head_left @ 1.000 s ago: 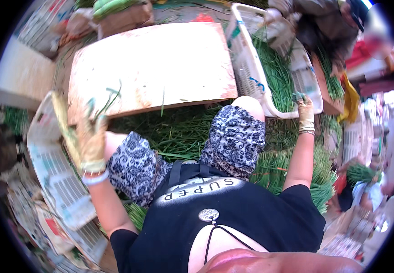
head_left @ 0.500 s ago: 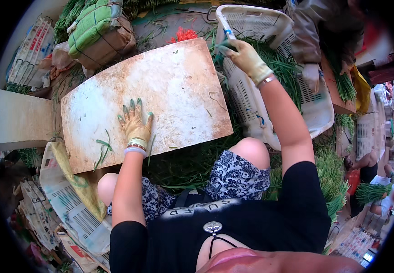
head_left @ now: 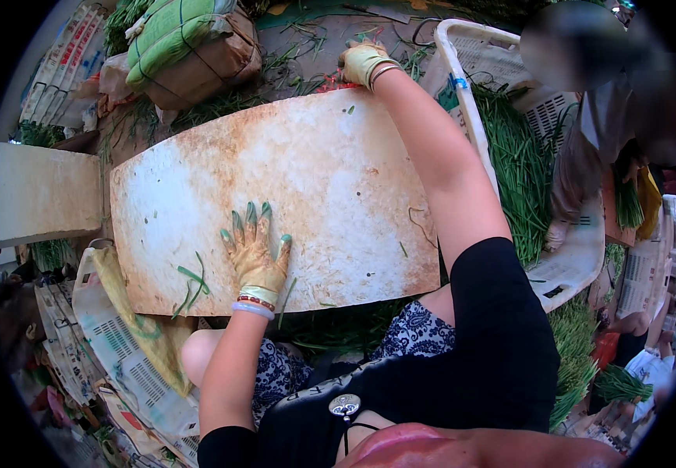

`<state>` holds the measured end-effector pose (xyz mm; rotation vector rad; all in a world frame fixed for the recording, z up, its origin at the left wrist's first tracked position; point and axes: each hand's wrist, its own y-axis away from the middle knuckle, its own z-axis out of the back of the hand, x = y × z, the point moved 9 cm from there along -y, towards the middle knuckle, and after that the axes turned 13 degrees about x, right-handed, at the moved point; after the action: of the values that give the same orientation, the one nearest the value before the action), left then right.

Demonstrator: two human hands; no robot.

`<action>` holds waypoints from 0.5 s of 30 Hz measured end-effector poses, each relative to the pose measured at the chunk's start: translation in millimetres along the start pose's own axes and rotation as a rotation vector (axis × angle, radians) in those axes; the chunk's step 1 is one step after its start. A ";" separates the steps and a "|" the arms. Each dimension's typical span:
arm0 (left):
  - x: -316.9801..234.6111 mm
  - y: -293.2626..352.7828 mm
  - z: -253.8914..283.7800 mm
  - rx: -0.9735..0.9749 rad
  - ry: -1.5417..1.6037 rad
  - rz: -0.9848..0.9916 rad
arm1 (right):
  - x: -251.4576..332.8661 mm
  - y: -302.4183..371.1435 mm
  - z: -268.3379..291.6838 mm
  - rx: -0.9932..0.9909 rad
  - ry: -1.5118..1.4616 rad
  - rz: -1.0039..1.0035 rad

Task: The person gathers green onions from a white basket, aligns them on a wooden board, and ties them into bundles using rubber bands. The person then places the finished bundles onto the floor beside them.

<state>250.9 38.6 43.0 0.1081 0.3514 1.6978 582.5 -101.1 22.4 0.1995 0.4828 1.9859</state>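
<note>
A stained white board (head_left: 330,179) lies in front of me, with a few loose green blades near its front edge. Flat on the board, fingers spread, rests my left hand (head_left: 258,253) in a yellowish glove with green fingertips. My right hand (head_left: 365,62), gloved alike, reaches past the board's far edge, its fingers curled down. Red plastic strands (head_left: 330,83) show beside and under it. Whatever those fingers hold, if anything, is hidden.
A white plastic crate (head_left: 474,117) to the right holds long green leaves (head_left: 513,164). Beside it is a co-worker's grey sleeve (head_left: 595,148). A wrapped bundle (head_left: 198,58) under a green cover stands far left. Another crate (head_left: 127,335) sits near left.
My right hand has moved left and away from me, from the crate's rim to the red strands. The left hand stays flat on the board. The view has shifted slightly.
</note>
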 end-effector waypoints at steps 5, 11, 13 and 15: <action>-0.9 0.3 0.7 -0.012 0.008 -0.014 | -19.3 14.7 12.4 -0.219 -0.273 -0.060; 2.4 2.8 -0.1 -0.039 -0.031 0.006 | -92.7 139.1 130.0 -0.605 -0.534 -0.017; 3.8 0.9 -1.8 -0.038 -0.022 0.012 | -109.7 201.9 165.3 -0.888 -0.616 0.130; 0.0 -1.6 -3.7 -0.058 -0.014 -0.013 | -115.6 268.6 186.2 -0.919 -0.723 0.149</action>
<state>251.4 38.2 39.0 0.0746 0.2923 1.6918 477.8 -261.0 311.6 0.3444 -0.9131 1.9128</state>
